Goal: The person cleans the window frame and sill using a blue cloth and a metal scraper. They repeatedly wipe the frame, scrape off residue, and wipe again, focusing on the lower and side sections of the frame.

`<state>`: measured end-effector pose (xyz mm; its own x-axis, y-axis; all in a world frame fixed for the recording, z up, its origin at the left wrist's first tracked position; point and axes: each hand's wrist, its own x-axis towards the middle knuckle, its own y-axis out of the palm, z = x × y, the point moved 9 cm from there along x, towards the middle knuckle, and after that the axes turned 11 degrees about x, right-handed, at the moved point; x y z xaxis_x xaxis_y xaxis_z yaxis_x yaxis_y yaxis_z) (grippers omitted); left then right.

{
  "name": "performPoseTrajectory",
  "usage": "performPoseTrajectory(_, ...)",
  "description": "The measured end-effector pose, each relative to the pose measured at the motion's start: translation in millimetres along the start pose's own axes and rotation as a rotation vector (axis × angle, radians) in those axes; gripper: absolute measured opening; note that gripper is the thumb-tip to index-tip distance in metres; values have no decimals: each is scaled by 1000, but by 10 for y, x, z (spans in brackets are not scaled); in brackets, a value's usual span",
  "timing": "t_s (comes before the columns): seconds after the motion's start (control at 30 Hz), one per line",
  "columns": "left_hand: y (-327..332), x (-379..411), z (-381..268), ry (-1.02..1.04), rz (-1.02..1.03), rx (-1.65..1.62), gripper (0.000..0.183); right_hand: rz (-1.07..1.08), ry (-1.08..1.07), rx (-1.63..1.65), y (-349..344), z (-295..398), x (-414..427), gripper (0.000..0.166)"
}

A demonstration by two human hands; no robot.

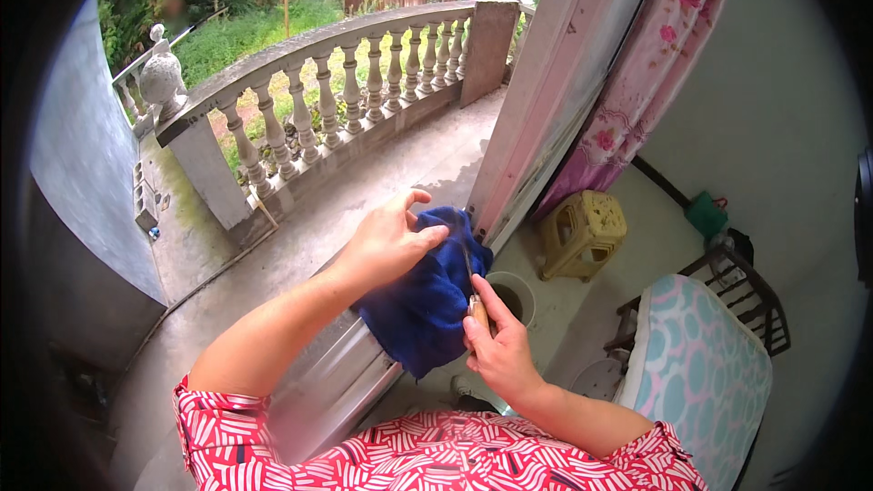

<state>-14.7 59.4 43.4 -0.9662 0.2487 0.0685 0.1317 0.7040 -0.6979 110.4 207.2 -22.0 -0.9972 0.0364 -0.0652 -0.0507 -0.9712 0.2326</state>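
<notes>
A dark blue cloth [426, 307] lies draped over the sill of a window or sliding-door frame, just in front of me. My right hand [496, 337] grips the wooden handle [480, 312] of a thin metal tool, whose narrow shaft points away from me over the cloth's right side. Whether it is a blade or a plain rod I cannot tell. Above the cloth's upper left part is my left hand [395, 235], fingers apart and thumb stretched toward the shaft, with nothing seen in it.
A bucket [524, 293] stands on the floor beyond my right hand, near a yellow plastic stool [583, 235]. To the right is a chair with a patterned cover [696, 354]. A pink frame post [539, 88] and floral curtain [638, 75] rise ahead; outside runs a balustrade [327, 102].
</notes>
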Motion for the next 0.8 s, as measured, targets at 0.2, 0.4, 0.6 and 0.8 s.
performPoseTrajectory(0.2,237,-21,-283,88,92,238,59,1,177,185,188,-69,-175,69)
performPoseTrajectory(0.4,363,54,-383,244,34,386,47,359,-280,-399,375,445,-221,90)
performPoseTrajectory(0.6,337,171,-163,187,224,103,37,383,-680,-816,426,904,-113,54)
performPoseTrajectory(0.8,183,-21,-125,287,-16,367,33,248,-1001,-1059,709,1550,2,47)
